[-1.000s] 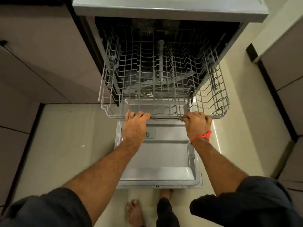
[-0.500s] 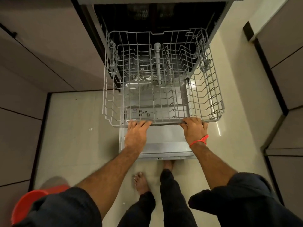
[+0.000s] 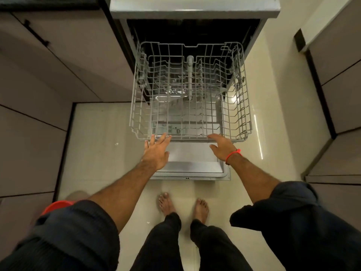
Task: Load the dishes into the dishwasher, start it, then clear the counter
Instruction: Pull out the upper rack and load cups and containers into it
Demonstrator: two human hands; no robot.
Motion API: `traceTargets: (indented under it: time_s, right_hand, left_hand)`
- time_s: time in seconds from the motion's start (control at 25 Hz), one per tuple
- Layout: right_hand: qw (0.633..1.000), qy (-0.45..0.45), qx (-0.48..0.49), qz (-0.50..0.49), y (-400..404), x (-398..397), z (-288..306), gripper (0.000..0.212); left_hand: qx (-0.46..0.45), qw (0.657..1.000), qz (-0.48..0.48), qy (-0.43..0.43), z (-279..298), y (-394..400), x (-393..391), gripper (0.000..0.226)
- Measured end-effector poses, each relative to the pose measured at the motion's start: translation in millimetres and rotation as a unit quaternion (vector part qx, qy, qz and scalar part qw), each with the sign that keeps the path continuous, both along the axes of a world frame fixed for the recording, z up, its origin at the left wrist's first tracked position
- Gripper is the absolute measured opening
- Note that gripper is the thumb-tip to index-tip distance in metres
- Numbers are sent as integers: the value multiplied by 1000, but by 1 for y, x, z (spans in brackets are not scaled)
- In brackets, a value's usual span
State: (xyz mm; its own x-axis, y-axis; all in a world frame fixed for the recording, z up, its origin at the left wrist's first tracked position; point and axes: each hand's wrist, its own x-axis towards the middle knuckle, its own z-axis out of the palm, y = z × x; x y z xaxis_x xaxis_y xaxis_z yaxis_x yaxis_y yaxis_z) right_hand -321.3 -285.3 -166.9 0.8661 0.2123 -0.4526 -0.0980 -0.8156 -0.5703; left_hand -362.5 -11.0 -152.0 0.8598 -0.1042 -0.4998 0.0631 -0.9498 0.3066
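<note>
The dishwasher stands open with its door folded down flat over the floor. An empty grey wire rack is pulled far out above the door. My left hand hovers just below the rack's front rail, fingers spread, holding nothing. My right hand, with a red band at the wrist, is also off the rail with fingers apart. No dishes are in view.
Grey cabinet fronts line the left and right of a narrow tiled floor. A red object shows at the lower left behind my sleeve. My bare feet stand just before the door's edge.
The rack slid out toward me while both hands gripped its front rail. Both hands have since let go and opened, drawn back slightly.
</note>
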Motion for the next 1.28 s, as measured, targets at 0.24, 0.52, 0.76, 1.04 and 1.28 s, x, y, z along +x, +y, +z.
traceTargets:
  time_s: [0.24,0.52,0.76,1.04,1.28]
  right_hand:
    - [984,-56,141,-93,56,-7,101,25]
    - [981,-105,158,-30,141,4,160,24]
    - [955,-154,222,-119,238,34,188,19]
    - [912,-135,318,-221,376,50,222,19]
    - [904,-129,345,-219,428,71,238,19]
  left_hand:
    - [-41,995,70,-57,93,20,-23,55]
    - [-73,979,132,-137,159,82,-4,50]
    - [-137,964,106,-202,173,195,27,51]
    - [-178,941,129,-257,203,343,53,53]
    - [-215,920,141,-297,220,389,76,48]
